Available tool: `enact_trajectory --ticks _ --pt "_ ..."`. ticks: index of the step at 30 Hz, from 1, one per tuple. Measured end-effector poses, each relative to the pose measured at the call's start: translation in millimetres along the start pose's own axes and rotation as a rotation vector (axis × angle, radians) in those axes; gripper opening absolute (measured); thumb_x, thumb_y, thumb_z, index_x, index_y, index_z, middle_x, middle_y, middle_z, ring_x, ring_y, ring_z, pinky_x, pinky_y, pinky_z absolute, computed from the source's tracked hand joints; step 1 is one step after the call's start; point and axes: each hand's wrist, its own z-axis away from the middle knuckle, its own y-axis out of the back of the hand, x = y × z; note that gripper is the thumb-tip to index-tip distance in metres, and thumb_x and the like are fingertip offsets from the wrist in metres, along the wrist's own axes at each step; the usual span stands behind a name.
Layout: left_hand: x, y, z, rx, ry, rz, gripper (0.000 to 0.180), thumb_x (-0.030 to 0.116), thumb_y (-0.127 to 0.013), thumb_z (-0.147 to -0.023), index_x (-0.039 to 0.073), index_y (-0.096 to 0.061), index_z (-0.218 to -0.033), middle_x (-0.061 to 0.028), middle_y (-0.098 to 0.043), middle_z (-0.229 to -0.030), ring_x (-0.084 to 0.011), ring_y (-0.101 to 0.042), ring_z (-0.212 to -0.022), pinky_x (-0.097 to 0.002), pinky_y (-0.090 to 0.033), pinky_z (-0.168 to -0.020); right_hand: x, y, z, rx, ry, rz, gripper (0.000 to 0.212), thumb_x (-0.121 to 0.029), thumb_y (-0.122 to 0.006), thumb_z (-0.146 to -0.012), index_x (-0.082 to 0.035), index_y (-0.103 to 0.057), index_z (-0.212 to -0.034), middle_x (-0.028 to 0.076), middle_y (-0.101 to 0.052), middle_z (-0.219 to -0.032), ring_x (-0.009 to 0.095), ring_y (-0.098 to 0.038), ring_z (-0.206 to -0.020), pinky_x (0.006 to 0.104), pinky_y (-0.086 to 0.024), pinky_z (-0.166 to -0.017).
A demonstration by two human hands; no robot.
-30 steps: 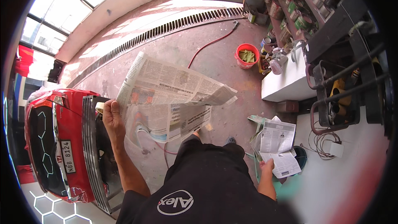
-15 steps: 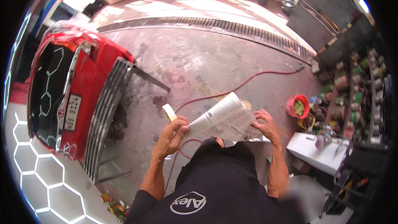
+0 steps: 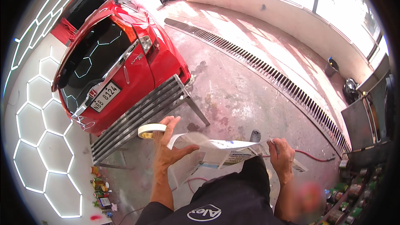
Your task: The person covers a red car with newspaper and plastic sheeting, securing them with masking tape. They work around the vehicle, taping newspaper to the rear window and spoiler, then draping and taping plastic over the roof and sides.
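Note:
My left hand is raised in front of me, fingers stretched up and thumb pointing right. A roll of pale masking tape hangs at its fingers on the outer side. Between my hands spreads a sheet of newspaper, its upper edge curved and its left part blurred. The sheet's left end is beside my left thumb and fingers; whether they touch it is unclear. My right hand is closed, pinching the right end of the newspaper.
A slatted metal bench stands against the rear of a red car on the left. A floor grate crosses beyond. A red hose lies on the floor. Paint cans fill racks at lower right; small containers line the left wall.
My view has swung, so the car and bench appear farther right. The newspaper has gone from folded to spread wider, and my left fingers have straightened. The tape stays at my left hand.

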Motion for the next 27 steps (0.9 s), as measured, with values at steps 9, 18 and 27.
enact_trajectory --ticks 9,18,27 --pt "-12 -114 -250 0.098 0.429 0.791 0.038 0.035 -0.07 -0.11 -0.001 -0.076 -0.119 0.0019 -0.072 -0.097 -0.0094 -0.06 -0.09 -0.0284 -0.051 -0.084 118 -9 -241 -0.229 -0.031 0.024 0.03 -0.018 -0.092 -0.084 -0.002 -0.077 -0.104 0.019 -0.077 -0.093 0.037 -0.075 -0.077 0.0435 -0.057 -0.068" --pt "-108 -139 -504 0.165 0.609 0.811 0.051 0.053 -0.066 -0.108 0.003 -0.078 -0.114 -0.0029 -0.075 -0.105 -0.0108 -0.067 -0.089 -0.0294 -0.054 -0.077 223 -69 -533 -0.77 -0.404 -0.079 0.034 -0.031 -0.085 -0.092 -0.002 -0.082 -0.11 0.01 -0.079 -0.088 0.023 -0.074 -0.076 0.0402 -0.057 -0.075" --pt "-272 -175 -677 0.21 0.799 0.845 0.081 0.057 -0.07 -0.103 -0.007 -0.057 -0.151 -0.0174 -0.063 -0.149 -0.0254 -0.057 -0.138 -0.0379 -0.045 -0.116 307 -211 -786 -0.77 -0.339 0.114 0.035 -0.032 -0.081 -0.093 0.0 -0.081 -0.108 0.012 -0.078 -0.09 0.02 -0.073 -0.082 0.0392 -0.056 -0.079"
